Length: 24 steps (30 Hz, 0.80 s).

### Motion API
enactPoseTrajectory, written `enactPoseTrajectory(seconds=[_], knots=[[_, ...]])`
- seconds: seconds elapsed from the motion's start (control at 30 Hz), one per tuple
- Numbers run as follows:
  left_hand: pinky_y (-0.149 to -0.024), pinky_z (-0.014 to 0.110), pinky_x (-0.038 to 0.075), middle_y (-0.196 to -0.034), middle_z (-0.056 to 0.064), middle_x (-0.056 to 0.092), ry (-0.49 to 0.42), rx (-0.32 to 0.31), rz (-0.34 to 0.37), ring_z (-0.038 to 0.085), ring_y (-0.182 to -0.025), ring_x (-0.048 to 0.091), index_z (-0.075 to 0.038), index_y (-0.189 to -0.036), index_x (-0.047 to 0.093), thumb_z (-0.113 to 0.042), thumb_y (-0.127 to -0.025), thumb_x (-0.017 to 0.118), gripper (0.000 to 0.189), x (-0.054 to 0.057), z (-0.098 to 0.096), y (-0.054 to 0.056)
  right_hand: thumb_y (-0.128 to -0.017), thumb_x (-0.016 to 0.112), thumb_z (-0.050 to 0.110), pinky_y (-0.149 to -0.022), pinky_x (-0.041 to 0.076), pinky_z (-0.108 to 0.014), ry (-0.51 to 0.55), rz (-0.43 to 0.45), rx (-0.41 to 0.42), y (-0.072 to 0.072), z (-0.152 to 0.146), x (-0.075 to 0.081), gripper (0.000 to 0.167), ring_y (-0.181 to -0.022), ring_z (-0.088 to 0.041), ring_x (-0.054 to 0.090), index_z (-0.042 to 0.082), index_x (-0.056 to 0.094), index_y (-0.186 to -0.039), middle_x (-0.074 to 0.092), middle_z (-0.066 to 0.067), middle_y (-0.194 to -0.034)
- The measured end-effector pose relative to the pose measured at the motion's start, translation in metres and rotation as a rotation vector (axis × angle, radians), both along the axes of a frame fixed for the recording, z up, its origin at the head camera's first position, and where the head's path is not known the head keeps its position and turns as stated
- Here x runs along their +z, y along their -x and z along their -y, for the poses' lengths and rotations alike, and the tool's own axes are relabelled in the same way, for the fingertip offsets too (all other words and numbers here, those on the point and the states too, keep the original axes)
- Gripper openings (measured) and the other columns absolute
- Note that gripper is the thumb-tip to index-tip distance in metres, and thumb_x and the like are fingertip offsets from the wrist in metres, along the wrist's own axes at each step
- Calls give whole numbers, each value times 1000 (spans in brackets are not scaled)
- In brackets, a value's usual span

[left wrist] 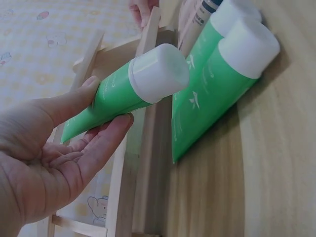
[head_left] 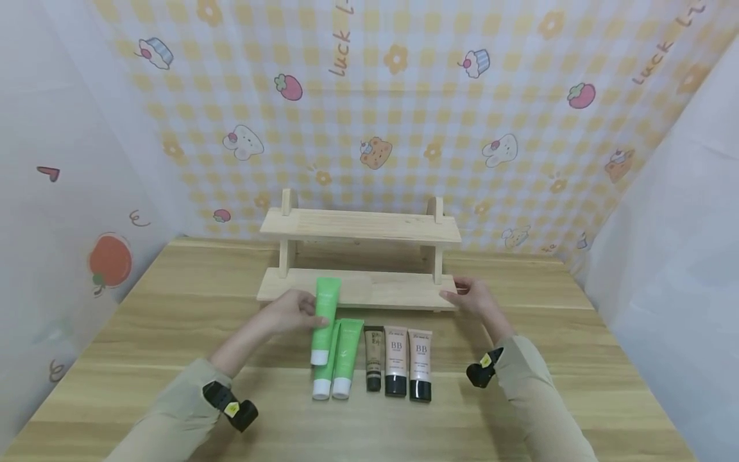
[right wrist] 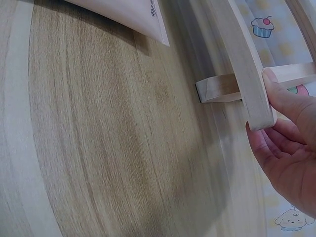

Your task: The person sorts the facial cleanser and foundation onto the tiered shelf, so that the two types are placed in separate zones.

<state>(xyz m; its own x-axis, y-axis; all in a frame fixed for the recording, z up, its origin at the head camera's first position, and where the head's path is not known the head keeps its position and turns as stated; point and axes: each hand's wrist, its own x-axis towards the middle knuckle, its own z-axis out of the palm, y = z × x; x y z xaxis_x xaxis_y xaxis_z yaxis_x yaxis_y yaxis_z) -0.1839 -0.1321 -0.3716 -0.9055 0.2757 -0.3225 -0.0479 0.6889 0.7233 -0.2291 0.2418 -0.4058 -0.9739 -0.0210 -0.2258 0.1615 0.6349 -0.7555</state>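
My left hand [head_left: 292, 313] pinches a green tube with a white cap [head_left: 326, 314] between thumb and fingers, raised above the table in front of the shelf. In the left wrist view the held tube [left wrist: 118, 91] points its cap away from the palm. Two more green tubes [head_left: 348, 353] lie below it, side by side, one partly covered in the head view. My right hand [head_left: 475, 297] grips the right end of the lower board of a two-tier wooden shelf [head_left: 369, 287]; in the right wrist view the thumb lies on top of the board [right wrist: 252, 84] and fingers beneath.
Right of the green tubes lie a small brown-gold tube [head_left: 373, 356] and two pinkish BB cream tubes [head_left: 396, 359] with black caps. The wooden table [head_left: 190, 282] meets a patterned cloth backdrop [head_left: 369, 96] behind the shelf, with white cloth at both sides.
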Motion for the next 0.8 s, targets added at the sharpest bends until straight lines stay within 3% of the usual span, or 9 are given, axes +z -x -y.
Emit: enactPoseTrajectory(seconds=[0.13,0.4,0.63,0.8], knots=[[-89,45,50,-117,22,59,-1,4,0,34,-108,56,7,-125,46,-37,-74,72,72,2,-6,5,-85,64,31,-94,49,-41,12,-4,5,0,0,-1,62,-117,-38,50,-3,42,-132,49,-26,-129],[-83,37,54,-116,21,59,-62,9,-3,27,-101,60,7,-125,46,-33,-75,73,70,9,-20,16,-85,64,28,-91,51,-37,39,-10,3,1,0,-2,59,-114,-37,53,-3,44,-131,51,-26,-126],[-90,42,51,-120,21,56,-74,-10,-11,33,-110,55,6,-127,44,-32,-76,72,70,18,-29,21,-85,64,27,-91,51,-38,40,-15,0,0,0,-1,58,-114,-38,53,-3,44,-130,52,-26,-126],[-92,43,49,-121,21,57,-54,-21,-24,33,-112,55,6,-129,43,-33,-76,72,71,18,-33,23,-85,64,28,-92,51,-38,38,-14,-5,0,0,-2,58,-114,-38,53,-4,44,-130,51,-27,-126]])
